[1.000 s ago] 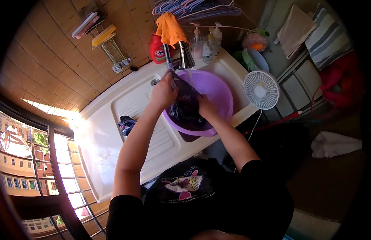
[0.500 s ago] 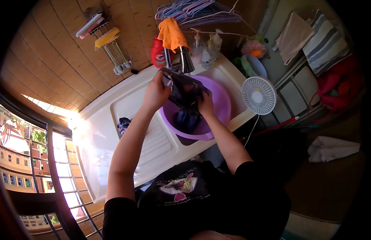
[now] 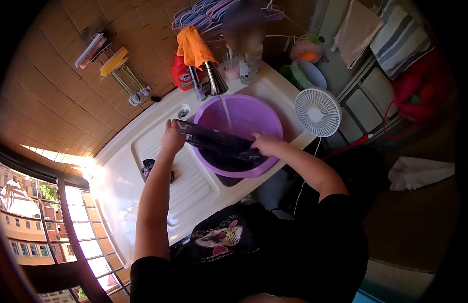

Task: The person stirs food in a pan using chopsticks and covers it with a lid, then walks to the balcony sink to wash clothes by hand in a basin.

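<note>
A dark wet cloth [image 3: 216, 140] is stretched between my two hands over the purple basin [image 3: 267, 110]. My left hand [image 3: 172, 137] is closed on its left end, just outside the basin's rim. At the basin's right side, my right hand [image 3: 266, 144] grips the other end. Water runs from the metal faucet [image 3: 215, 80] into the basin behind the cloth. The cloth's lower part hangs down inside the basin. Another small dark patterned cloth [image 3: 148, 165] lies on the washboard, partly hidden by my left forearm.
The white sink [image 3: 124, 194] has a ribbed washboard. A red bottle [image 3: 182, 73], an orange cloth [image 3: 194, 46] on the faucet, hangers [image 3: 209, 17] and pump bottles stand or hang behind. At the right are a white fan [image 3: 318, 112] and hanging towels [image 3: 399, 40].
My hands have moved apart and lower, pulling the bunched dark cloth out into a long strip. The running water now shows clear of it. The view has shifted slightly.
</note>
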`<state>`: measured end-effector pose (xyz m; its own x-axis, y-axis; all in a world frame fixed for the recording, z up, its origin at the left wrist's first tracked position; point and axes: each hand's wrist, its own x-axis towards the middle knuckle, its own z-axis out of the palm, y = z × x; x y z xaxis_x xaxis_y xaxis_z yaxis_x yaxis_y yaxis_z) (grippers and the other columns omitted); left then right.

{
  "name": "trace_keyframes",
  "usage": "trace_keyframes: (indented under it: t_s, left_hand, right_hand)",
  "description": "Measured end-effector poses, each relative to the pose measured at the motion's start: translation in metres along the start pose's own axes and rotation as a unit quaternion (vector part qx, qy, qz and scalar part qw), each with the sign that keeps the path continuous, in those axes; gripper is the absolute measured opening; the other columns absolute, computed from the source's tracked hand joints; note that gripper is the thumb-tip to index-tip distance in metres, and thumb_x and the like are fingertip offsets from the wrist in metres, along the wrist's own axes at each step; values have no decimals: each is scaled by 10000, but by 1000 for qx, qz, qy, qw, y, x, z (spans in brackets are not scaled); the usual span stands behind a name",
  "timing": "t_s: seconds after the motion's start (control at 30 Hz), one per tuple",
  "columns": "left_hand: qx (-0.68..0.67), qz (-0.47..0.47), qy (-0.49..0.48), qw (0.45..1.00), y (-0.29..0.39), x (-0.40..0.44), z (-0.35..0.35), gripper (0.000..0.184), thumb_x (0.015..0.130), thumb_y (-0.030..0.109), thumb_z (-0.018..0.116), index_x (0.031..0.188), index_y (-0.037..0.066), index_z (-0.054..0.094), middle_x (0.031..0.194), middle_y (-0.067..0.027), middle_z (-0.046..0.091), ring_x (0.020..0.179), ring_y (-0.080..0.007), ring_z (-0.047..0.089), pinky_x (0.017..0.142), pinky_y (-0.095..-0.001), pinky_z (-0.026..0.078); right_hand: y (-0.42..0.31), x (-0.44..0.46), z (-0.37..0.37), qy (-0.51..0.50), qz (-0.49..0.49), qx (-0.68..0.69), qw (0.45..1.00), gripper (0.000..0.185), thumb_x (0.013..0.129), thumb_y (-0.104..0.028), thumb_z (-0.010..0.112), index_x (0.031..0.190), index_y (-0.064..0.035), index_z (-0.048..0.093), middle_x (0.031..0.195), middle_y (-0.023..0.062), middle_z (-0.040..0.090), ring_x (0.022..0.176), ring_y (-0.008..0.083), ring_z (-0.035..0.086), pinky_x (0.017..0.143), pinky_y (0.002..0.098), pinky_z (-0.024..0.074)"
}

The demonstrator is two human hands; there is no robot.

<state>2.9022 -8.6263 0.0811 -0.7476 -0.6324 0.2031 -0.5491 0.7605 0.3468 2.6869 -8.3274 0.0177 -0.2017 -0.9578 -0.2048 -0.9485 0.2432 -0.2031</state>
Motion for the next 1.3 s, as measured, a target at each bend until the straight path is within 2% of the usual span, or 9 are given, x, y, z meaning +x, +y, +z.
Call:
trace_keyframes:
  t_s: [0.13, 0.23, 0.37, 0.4, 0.73, 0.93, 1.0, 1.17, 1.3]
  left_hand:
    - [-14, -7, -83, 996, 0, 1, 9, 455, 780, 174, 603, 1168, -42, 503, 1208, -297, 537, 1140, -437, 517, 919, -470, 467]
    - [-133, 45, -36, 989, 23, 21, -38, 340, 762, 105, 569, 1074, -24, 532, 1061, -289, 597, 1001, -468, 563, 857, -483, 461]
    - [-228, 130, 18, 965, 75, 40, -143, 377, 742, 50, 550, 1116, 11, 519, 955, -279, 615, 974, -444, 582, 815, -440, 468]
    - [-225, 137, 17, 964, 87, 43, -170, 516, 798, -31, 552, 1304, 6, 457, 1040, -118, 640, 964, -171, 599, 841, -274, 466]
    - [-558, 231, 45, 796, 157, 54, -289, 635, 689, -148, 442, 1319, -85, 403, 1083, -108, 626, 964, -166, 622, 840, -248, 495]
    - [-353, 234, 18, 905, 129, 45, -150, 489, 757, -66, 535, 1238, -10, 462, 989, -110, 641, 916, -201, 636, 811, -304, 510]
    - [-282, 259, -3, 924, 117, 21, -71, 619, 684, -77, 540, 1286, -6, 414, 1148, -238, 547, 1083, -386, 561, 922, -393, 462]
    - [-149, -52, -220, 963, 52, -17, 162, 780, 731, -10, 578, 1367, -149, 147, 1389, -467, 123, 1168, -505, 476, 965, -427, 460]
    - [-67, -205, -330, 919, 79, -17, 245, 710, 868, 141, 507, 1484, 114, 156, 1497, -329, -93, 1270, -567, 278, 957, -556, 424]
  right_hand:
    - [20, -17, -66, 55, 60, 32, 996, 295, 688, -10, 613, 916, -155, 732, 904, 76, 668, 894, 295, 634, 778, 390, 504]
    - [1, -20, -139, 163, 40, 75, 983, 227, 751, -19, 501, 798, -68, 718, 1097, 115, 656, 997, 321, 610, 866, 376, 481]
    - [-32, -27, -248, 332, -52, -21, 942, 361, 785, 6, 458, 1080, -56, 657, 1169, 108, 624, 1041, 334, 589, 893, 400, 480]
    - [-44, -33, -277, 352, -53, -48, 933, 398, 810, 43, 449, 1169, -39, 602, 1244, 147, 577, 1112, 342, 564, 950, 375, 457]
    - [-115, -63, -430, 493, 21, -59, 868, 580, 789, -18, 525, 1347, 60, 387, 1305, 289, 475, 1218, 375, 480, 1053, 384, 368]
    - [-69, -28, -317, 410, 21, -27, 911, 777, 766, -43, 575, 1455, -14, 215, 1404, 267, 389, 1290, 353, 418, 1060, 351, 355]
    - [-41, -9, -240, 326, 41, 12, 944, 787, 776, -29, 557, 1469, -30, 184, 1434, 237, 356, 1273, 371, 431, 1023, 391, 401]
    - [30, 62, -22, 55, 236, 9, 970, 783, 776, -19, 525, 1463, -6, 151, 1505, 233, 220, 1060, 412, 583, 878, 452, 489]
    - [-5, 131, 81, -59, 255, 6, 965, 694, 860, -131, 489, 1486, -91, 191, 1577, 140, 25, 1095, 449, 555, 897, 579, 435]
